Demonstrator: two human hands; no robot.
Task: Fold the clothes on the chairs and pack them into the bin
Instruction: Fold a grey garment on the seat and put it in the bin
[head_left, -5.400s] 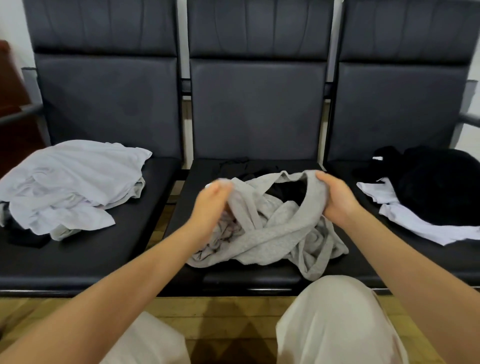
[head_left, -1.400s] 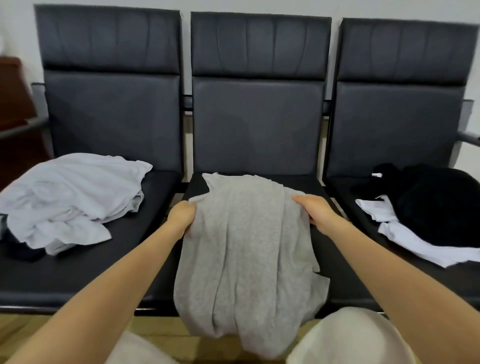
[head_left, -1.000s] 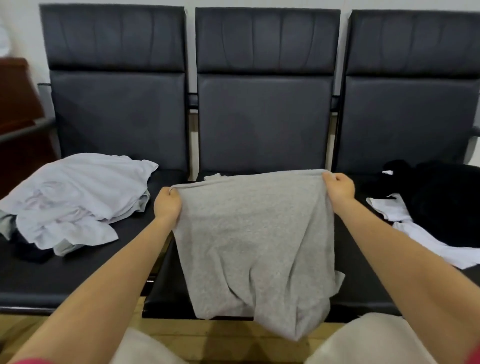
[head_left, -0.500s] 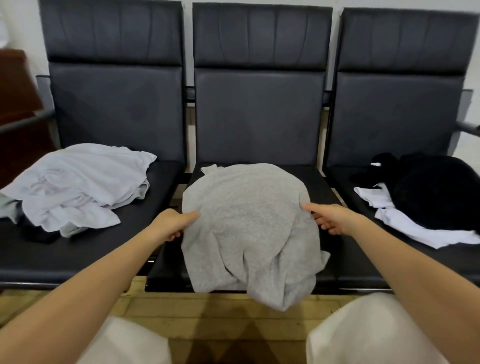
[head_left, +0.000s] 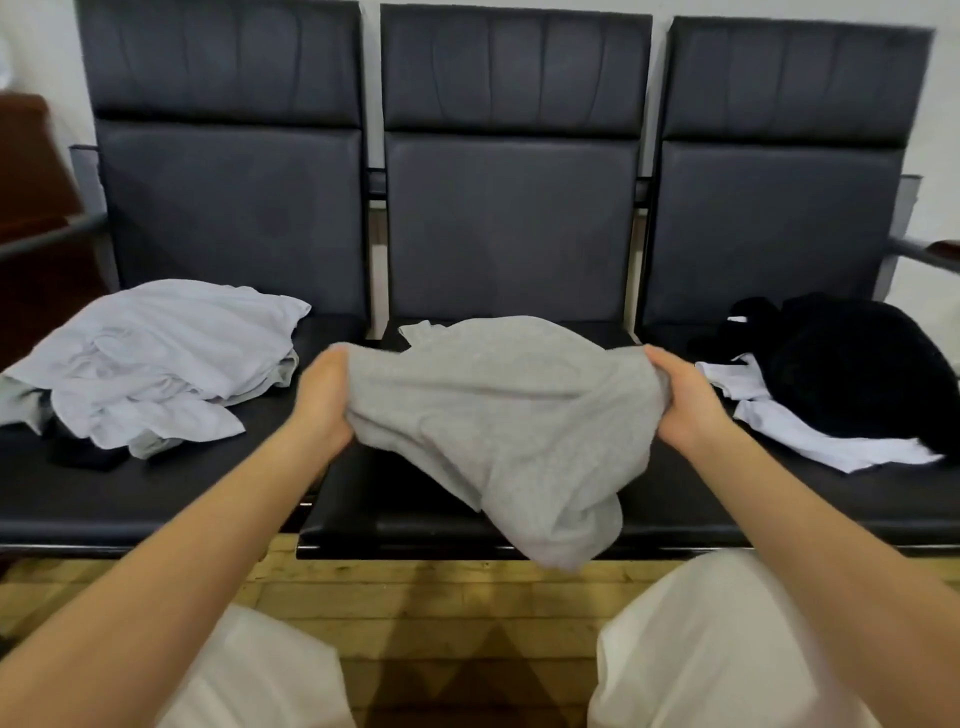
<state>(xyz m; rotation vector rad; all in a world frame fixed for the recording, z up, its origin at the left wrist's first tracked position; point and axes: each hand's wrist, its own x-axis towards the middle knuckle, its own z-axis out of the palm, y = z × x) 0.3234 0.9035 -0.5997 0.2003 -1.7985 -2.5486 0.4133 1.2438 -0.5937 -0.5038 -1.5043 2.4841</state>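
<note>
A grey knit garment (head_left: 498, 415) is stretched over the middle chair seat (head_left: 395, 499). My left hand (head_left: 322, 400) grips its left edge and my right hand (head_left: 685, 400) grips its right edge, both lifted a little above the seat. The far part of the cloth lies on the seat, and its lower end sags over the seat's front edge. A heap of pale grey-white clothes (head_left: 150, 364) lies on the left chair. A black garment (head_left: 857, 374) sits on top of a white one (head_left: 800, 431) on the right chair. No bin is in view.
Three dark padded chairs stand in a row against a white wall, with metal armrests (head_left: 930, 257) at the ends. A small black item (head_left: 85, 452) lies under the left heap. Wooden floor (head_left: 457, 613) runs below, and my knees in white trousers (head_left: 727, 639) are at the bottom.
The crumpled grey garment was spread out, held up by its top edge, then laid on the seat. In the last half second both hands gathered its sides and lifted them.
</note>
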